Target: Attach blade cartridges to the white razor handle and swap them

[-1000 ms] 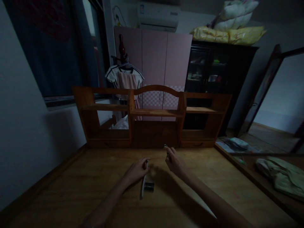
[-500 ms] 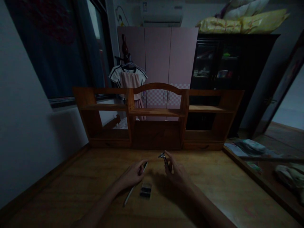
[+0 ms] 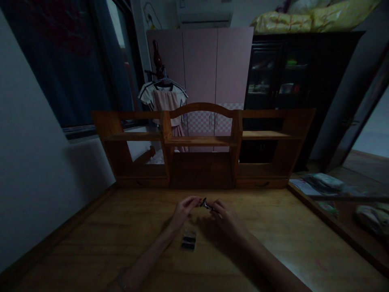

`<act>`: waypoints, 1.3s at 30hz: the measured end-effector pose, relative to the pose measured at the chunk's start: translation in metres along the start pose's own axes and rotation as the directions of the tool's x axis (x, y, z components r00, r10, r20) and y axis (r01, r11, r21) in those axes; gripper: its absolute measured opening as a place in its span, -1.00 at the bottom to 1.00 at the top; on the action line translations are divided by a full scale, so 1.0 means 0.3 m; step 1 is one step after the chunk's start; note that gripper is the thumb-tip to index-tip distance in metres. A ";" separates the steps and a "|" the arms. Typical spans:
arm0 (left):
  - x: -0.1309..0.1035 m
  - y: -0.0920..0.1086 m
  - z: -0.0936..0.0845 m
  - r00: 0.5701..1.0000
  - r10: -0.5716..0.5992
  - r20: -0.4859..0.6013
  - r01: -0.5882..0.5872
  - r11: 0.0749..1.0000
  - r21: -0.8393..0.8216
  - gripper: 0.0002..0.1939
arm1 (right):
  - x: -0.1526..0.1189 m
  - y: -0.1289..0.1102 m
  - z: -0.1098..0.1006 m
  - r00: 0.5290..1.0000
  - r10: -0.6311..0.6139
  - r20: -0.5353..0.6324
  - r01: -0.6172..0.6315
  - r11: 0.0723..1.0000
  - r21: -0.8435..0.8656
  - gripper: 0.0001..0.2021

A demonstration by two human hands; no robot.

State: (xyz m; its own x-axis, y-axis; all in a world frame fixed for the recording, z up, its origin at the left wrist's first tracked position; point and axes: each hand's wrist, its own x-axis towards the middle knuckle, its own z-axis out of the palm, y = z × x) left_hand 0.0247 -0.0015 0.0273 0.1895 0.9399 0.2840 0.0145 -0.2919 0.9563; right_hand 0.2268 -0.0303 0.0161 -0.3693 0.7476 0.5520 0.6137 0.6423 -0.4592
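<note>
The right hand grasps a slim, silvery T-headed tool above the wooden counter, probably to present its head to the left hand, whose grip I cannot tell; a small, dark rectangular packet lies nearer.

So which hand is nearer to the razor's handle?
Right: the right hand grips the handle; the left hand is farther off, its fingertips by the razor's head.

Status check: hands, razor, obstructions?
Right hand gripping razor by handle. Left hand fingertips at its head, contact unclear. Small dark case on desk, nearer camera, not between hands.
</note>
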 end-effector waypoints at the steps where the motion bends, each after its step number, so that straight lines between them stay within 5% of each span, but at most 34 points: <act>1: -0.005 -0.013 0.010 1.000 -0.019 0.018 0.020 0.999 -0.039 -0.65 | -0.004 -0.003 0.002 1.000 0.015 0.019 -0.015 1.000 0.004 -0.73; 6: -0.019 -0.039 0.020 0.998 -0.050 0.044 0.054 0.993 -0.101 -0.68 | -0.011 -0.044 -0.028 0.994 0.035 0.101 -0.042 0.997 0.064 -0.73; 17: -0.072 0.011 0.030 0.983 -0.061 0.174 0.090 0.982 -0.164 -0.70 | -0.013 -0.091 -0.064 0.965 0.203 0.166 -0.234 0.953 0.195 -0.60; 30: -0.068 -0.008 0.029 0.952 -0.186 0.242 0.274 0.868 -0.414 -0.75 | -0.009 -0.085 -0.046 0.964 0.212 0.161 -0.248 0.935 0.254 -0.59; 39: -0.069 -0.010 0.025 0.943 -0.213 0.257 0.304 0.866 -0.398 -0.68 | -0.008 -0.082 -0.056 0.966 0.205 0.160 -0.238 0.943 0.233 -0.57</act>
State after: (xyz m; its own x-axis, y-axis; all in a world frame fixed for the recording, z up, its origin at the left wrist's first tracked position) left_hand 0.0281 -0.0214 0.0179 0.4275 0.9028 0.0466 -0.3202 0.1030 0.9417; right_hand 0.2243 -0.0507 0.0377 -0.3428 0.8804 0.3276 0.5042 0.4667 -0.7266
